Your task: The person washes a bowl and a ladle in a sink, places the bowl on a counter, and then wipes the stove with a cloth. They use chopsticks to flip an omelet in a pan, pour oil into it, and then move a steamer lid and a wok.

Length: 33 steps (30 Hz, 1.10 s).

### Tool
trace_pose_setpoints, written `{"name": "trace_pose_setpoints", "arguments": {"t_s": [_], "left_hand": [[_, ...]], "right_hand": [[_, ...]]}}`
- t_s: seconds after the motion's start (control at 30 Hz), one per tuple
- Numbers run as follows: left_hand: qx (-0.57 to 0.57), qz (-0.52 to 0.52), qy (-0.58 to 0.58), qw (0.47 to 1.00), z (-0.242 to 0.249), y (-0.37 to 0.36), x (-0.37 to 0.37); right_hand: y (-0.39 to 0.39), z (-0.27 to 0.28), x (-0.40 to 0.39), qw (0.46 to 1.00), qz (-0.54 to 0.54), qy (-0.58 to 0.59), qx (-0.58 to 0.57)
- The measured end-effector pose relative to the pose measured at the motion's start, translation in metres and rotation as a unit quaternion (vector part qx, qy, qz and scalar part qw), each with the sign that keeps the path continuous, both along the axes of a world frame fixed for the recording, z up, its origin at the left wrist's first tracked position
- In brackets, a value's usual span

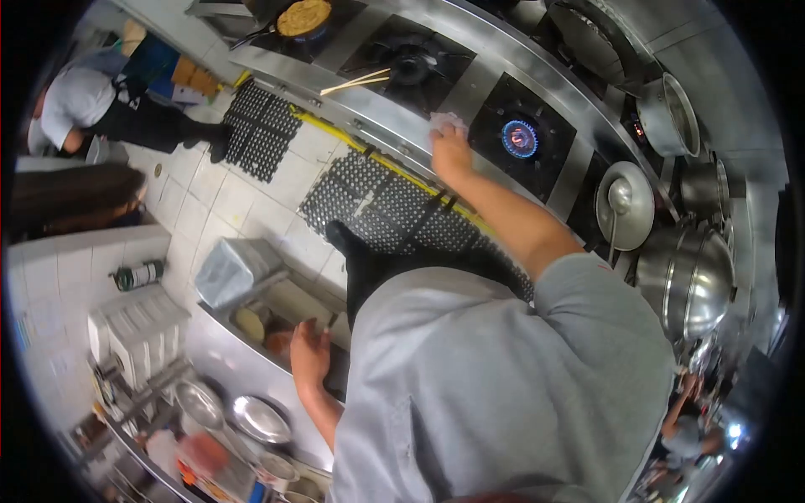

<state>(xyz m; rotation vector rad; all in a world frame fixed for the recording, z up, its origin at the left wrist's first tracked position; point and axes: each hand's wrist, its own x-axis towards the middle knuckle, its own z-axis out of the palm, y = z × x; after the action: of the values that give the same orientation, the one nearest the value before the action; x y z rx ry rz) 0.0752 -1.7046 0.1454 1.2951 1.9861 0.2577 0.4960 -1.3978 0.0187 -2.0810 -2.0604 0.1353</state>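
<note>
My right hand presses a crumpled pale cloth onto the steel front ledge of the stove, its fingers closed over it. Just beyond, a burner is lit with a blue flame and has nothing on it. A pair of wooden chopsticks lies across the ledge to the left of the cloth. On the other side, my left hand hangs over the sunken food containers in the steel counter, fingers apart and holding nothing.
A frying pan with a round yellow-brown food sits over a flame. A ladle rests in a metal bowl, near large pots. Black rubber mats cover the tiled floor. Another person bends at far left.
</note>
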Motion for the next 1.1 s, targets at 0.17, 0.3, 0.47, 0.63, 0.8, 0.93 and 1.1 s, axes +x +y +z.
{"name": "trace_pose_setpoints", "arguments": {"t_s": [0.17, 0.3, 0.47, 0.63, 0.8, 0.93, 1.1], "left_hand": [[0.045, -0.213, 0.01, 0.976, -0.04, 0.17, -0.077], [0.104, -0.326, -0.001, 0.94, -0.064, 0.351, -0.068], [0.253, -0.475, 0.09, 0.838, -0.065, 0.53, 0.059], [0.253, -0.522, 0.133, 0.804, -0.132, 0.622, 0.116], [0.178, -0.573, 0.073, 0.796, -0.126, 0.641, 0.092], [0.072, -0.501, -0.215, 0.835, -0.083, 0.675, 0.045], [-0.126, -0.263, -0.474, 0.831, -0.022, 0.748, -0.01]], "right_hand": [[0.022, 0.04, -0.05, 0.994, -0.067, -0.046, -0.076], [0.056, 0.055, -0.135, 0.99, -0.104, 0.072, -0.055], [0.083, 0.04, -0.233, 0.936, -0.043, 0.319, -0.144], [0.103, 0.042, -0.273, 0.89, -0.007, 0.444, -0.107], [0.158, 0.023, -0.265, 0.8, -0.263, 0.533, -0.08], [0.231, 0.071, -0.28, 0.679, -0.324, 0.659, -0.019], [0.318, 0.124, -0.306, 0.763, -0.225, 0.605, -0.021]]}}
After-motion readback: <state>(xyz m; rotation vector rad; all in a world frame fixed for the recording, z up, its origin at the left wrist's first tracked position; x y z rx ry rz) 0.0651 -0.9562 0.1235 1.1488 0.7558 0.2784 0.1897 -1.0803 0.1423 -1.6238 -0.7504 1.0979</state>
